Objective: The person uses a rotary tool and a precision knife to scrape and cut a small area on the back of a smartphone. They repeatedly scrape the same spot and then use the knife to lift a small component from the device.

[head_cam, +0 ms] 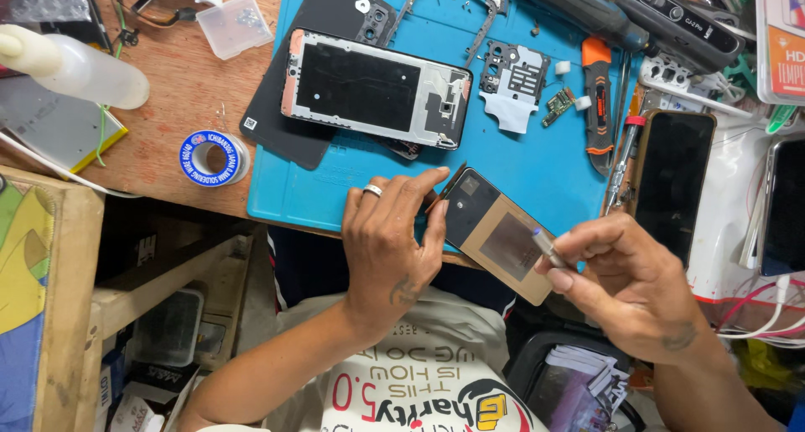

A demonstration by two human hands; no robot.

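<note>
Nearest to us are our own two hands, above our lap and at the near edge of the blue mat (537,159). Our left hand (390,243), with a ring on one finger, pinches the near left edge of a thin phone panel (495,231), thumb and forefinger closed on it. The panel is dark at one end and tan with a grey square at the other, and it sticks out past the mat's near edge towards us. Our right hand (625,281) is closed around a small metal tool (549,247), whose tip touches the panel's right side.

We judge the panel to be light, thin and stiff, but easy to crack or bend. It looks smooth, so it may slip. It is better to hold it by the edges, as the left hand does, not on the flat face.

In the middle of the mat lies an opened phone frame (373,88), empty inside, resting partly on a black back cover (323,38). To the right of it on the mat are a small grey inner plate (511,84) and an orange knife (597,96).

Left of the mat, on the wooden table, a small clear plastic box (237,25) holds what seem to be tiny screws; we cannot tell exactly. A roll of solder wire (211,158) and a white bottle (71,63) also lie there; we cannot see what is in the bottle.
</note>
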